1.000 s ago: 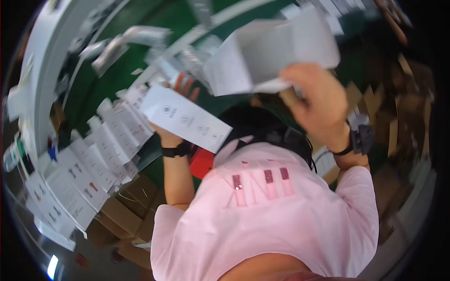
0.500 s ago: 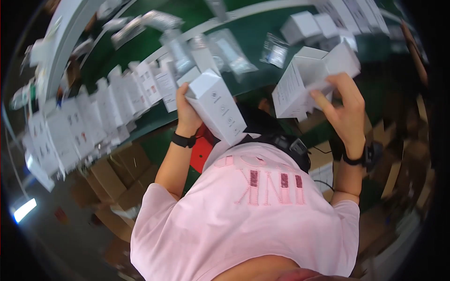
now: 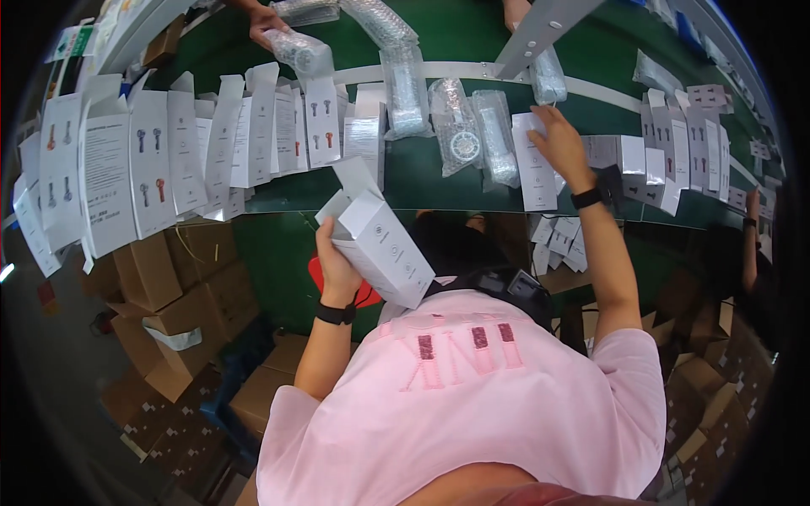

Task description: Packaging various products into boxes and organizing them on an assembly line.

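A white carton [image 3: 390,253] with its top flaps raised tilts in front of my waist, and my left hand [image 3: 339,268] is closed round its upper left side. At the table's near edge, right of centre, my right hand [image 3: 564,150] grips the upper part of another white box [image 3: 531,173]. Just left of that box lie bubble-wrapped parcels: one slim parcel [image 3: 496,135] and one showing a round grille-like part [image 3: 460,139]. The inside of the carton in my left hand is mostly hidden.
A row of open white boxes [image 3: 156,156] lines the left of the green table [image 3: 295,192]. More white boxes [image 3: 675,152] stand at right. Another person's hand [image 3: 268,24] holds a wrapped parcel [image 3: 301,52] across the table. A metal post [image 3: 544,38] rises there. Brown cartons [image 3: 181,312] crowd the floor.
My right hand has moved inward with its box, which now stands at the table's near edge. My left hand still holds its carton. The view has shifted, showing more of the table.
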`<state>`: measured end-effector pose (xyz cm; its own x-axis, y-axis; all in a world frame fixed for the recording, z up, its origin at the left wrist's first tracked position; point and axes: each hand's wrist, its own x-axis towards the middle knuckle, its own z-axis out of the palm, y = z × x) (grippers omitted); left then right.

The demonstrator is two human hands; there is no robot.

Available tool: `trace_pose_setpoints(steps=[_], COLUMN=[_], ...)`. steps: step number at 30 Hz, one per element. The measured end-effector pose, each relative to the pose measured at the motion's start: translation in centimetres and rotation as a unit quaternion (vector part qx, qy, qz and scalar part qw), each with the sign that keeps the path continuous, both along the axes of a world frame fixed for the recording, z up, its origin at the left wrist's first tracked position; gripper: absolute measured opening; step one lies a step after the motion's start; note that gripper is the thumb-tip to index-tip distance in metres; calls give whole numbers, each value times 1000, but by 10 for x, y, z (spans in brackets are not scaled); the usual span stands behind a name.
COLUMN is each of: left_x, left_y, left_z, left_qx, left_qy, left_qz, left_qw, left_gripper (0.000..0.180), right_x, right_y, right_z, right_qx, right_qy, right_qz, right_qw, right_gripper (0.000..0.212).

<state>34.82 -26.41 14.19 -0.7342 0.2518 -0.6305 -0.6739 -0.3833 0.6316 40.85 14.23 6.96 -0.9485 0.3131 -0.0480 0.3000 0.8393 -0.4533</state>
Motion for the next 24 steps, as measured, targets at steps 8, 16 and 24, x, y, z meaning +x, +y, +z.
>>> trace_pose_setpoints(steps=[8, 16, 24], left_x=[-38, -34, -54], left_y=[-18, 53, 5], left_z=[-29, -24, -31], left_qx=[-92, -92, -119], left_qy=[48, 202, 179], left_qz=[-53, -222, -85], left_qw=[993, 949, 973], left_gripper=[46, 47, 47], right_x=[-83, -331, -368], right_y=[-99, -170, -170], right_z=[89, -34, -42], right_qx=[-92, -90, -62], right_qy=[80, 113, -57], right_qz=[-9, 131, 160], right_qw=[992, 981, 983], right_gripper=[43, 67, 49])
